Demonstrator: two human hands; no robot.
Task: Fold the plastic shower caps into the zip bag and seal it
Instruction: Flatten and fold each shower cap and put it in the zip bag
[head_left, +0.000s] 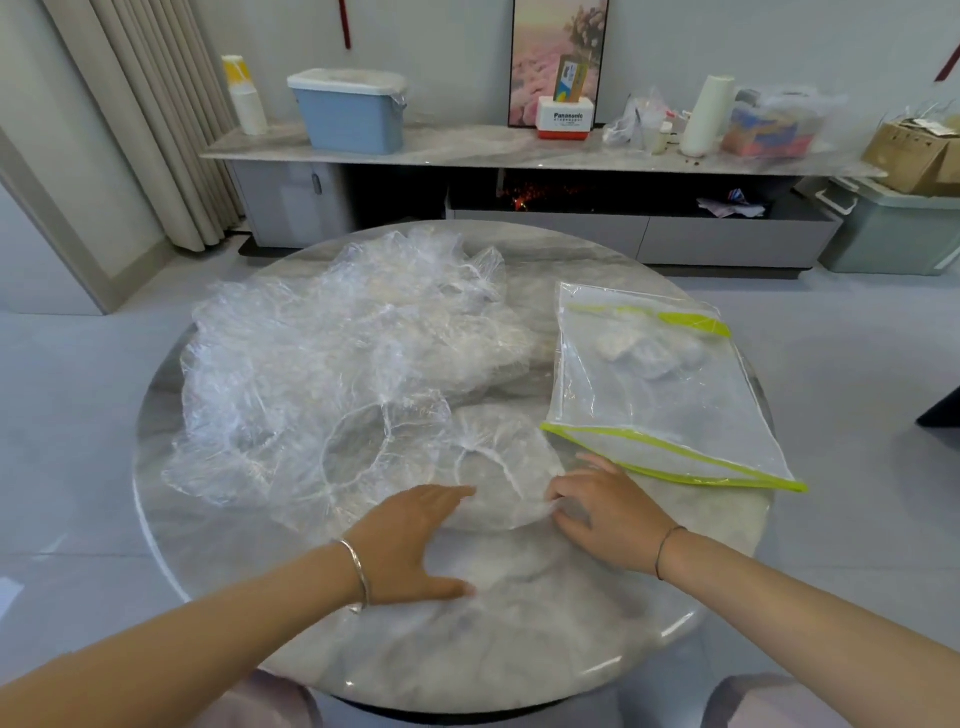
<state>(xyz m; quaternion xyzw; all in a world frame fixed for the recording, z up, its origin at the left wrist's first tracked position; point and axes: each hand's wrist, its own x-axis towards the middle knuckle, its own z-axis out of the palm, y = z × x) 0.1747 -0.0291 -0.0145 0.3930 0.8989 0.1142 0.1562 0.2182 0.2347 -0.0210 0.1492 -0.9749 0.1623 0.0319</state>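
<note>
1. Head view: my left hand (415, 540) lies flat with straight fingers, pressing the cap (493, 473) at 6 o'clock on the bench (519, 654). My right hand (608, 514) pinches the cap's rim on its 3 o'clock side.
2. To fold it well, I judge the left palm should pin the cap while the right draws the rim across, pushing the air out so it ends up flat and small.
3. Count: one bag (660, 405) at 2 o'clock, with pale lumps inside I can't number. One cap is in my hands. In the pile (332, 353) at 10 o'clock two elastic rings show, and the rest is too tangled to count.
</note>
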